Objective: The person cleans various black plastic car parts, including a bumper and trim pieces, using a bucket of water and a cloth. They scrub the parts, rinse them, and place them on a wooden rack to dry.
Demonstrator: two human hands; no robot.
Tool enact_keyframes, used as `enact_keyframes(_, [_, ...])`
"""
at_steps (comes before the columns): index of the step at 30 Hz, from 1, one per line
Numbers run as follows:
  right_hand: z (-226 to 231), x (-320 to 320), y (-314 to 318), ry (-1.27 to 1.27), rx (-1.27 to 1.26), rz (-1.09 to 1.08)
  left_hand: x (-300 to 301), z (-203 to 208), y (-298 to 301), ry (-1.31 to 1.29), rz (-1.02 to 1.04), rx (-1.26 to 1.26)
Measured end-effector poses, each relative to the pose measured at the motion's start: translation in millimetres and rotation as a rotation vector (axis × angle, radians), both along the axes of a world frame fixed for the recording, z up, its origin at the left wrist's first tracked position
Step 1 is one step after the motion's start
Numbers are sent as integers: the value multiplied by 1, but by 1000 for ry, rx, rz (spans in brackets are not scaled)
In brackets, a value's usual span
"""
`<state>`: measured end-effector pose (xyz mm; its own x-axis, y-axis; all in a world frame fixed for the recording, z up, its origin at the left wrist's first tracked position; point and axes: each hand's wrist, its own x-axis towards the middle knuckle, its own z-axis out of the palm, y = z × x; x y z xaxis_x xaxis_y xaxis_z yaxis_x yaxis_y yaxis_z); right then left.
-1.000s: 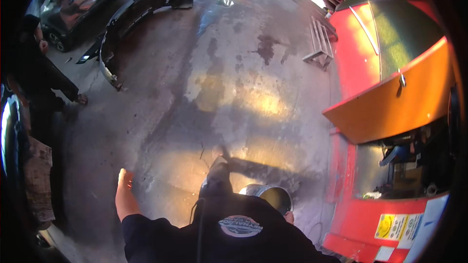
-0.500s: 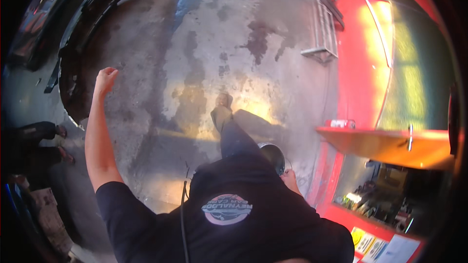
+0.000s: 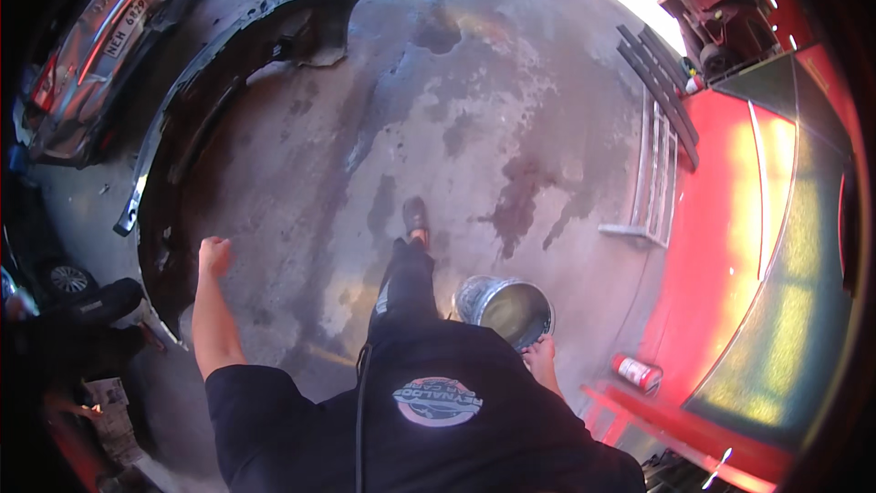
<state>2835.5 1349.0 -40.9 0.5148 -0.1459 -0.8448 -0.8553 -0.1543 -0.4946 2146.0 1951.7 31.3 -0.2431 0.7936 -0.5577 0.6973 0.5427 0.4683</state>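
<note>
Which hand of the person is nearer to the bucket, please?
Right. The right hand is at the near side of the bucket, apparently holding it; the left hand is well off to its left.

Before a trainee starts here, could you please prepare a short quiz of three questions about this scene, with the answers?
1. Which hand holds the bucket: the left or the right?
2. True or false: the curved bumper lies on the floor at the right side of the picture.
3. Which thing stands beside the red wall?
a) the car
b) the slatted bench
c) the bucket

Key:
1. The right hand; nothing can be seen in the left hand.
2. False: it lies at the left side.
3. b.
</note>
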Motion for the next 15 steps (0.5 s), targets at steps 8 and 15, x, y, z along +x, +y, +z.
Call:
enact_keyframes(8, [25, 204, 298, -6, -124, 87, 95, -24, 103, -139, 248, -578])
enact_keyframes(15, [63, 342, 530, -1, -148, 97, 257, 48, 428, -232, 236, 134])
